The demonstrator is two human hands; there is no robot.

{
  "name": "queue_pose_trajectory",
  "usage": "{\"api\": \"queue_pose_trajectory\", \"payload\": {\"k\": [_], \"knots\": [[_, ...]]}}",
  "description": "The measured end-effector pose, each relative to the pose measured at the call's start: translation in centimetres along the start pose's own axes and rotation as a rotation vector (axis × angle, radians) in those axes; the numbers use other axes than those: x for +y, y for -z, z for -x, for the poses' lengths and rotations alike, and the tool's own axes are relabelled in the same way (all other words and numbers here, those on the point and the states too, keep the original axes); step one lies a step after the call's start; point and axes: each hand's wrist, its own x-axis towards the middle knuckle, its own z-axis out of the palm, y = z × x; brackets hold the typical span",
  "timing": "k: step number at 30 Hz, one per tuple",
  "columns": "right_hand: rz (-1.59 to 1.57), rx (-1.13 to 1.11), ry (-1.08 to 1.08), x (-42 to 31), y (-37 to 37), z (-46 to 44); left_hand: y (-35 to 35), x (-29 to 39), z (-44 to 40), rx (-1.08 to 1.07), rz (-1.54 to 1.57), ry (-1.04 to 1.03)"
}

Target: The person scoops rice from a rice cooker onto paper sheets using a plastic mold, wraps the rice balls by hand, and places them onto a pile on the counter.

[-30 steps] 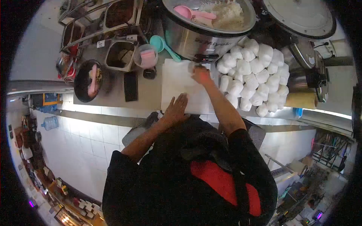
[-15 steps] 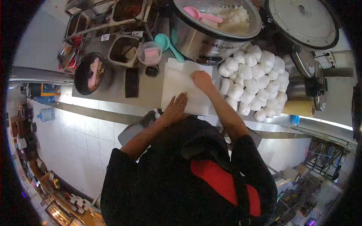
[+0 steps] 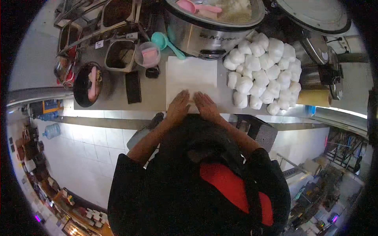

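White paper (image 3: 191, 74), seemingly more than one sheet, lies flat on the metal counter in front of me. Both hands rest on its near edge, side by side with a small gap between them. My left hand (image 3: 179, 107) is flat, fingers stretched forward. My right hand (image 3: 206, 107) also lies flat with its fingers extended, and neither hand holds anything. Beyond the paper stands a large silver rice cooker (image 3: 193, 39), its lid off, with rice (image 3: 236, 13) and a pink scoop (image 3: 189, 5) inside. To the right is a heap of rounded white wrapped bundles (image 3: 262, 76).
A teal ladle (image 3: 160, 40) lies left of the cooker, near a clear tub (image 3: 148, 55) with pink contents. Further left are a metal pan (image 3: 120, 55), a black bowl (image 3: 80, 85) with a pink spoon, and a dark flat rectangle (image 3: 133, 87). A yellowish roll (image 3: 314, 98) lies right.
My right hand has opened from a closed shape and come down toward me, beside the left. The left hand has shifted slightly. The camera view has tilted a little.
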Motion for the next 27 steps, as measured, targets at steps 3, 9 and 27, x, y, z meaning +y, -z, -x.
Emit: {"api": "queue_pose_trajectory", "payload": {"k": [3, 9, 27], "knots": [[0.009, -0.187, -0.138, 1.0, 2.3, 0.1, -2.7, -3.5, 2.0, -0.007, -0.001, -0.010], [-0.091, -0.246, -0.208, 4.8, 2.0, -1.6, 0.3, -5.4, 0.2, -0.198, -0.140, -0.032], [-0.165, 0.031, -0.220, 2.1, -0.8, -1.6, -1.9, -5.4, -1.5, -0.188, -0.139, 0.153]]}}
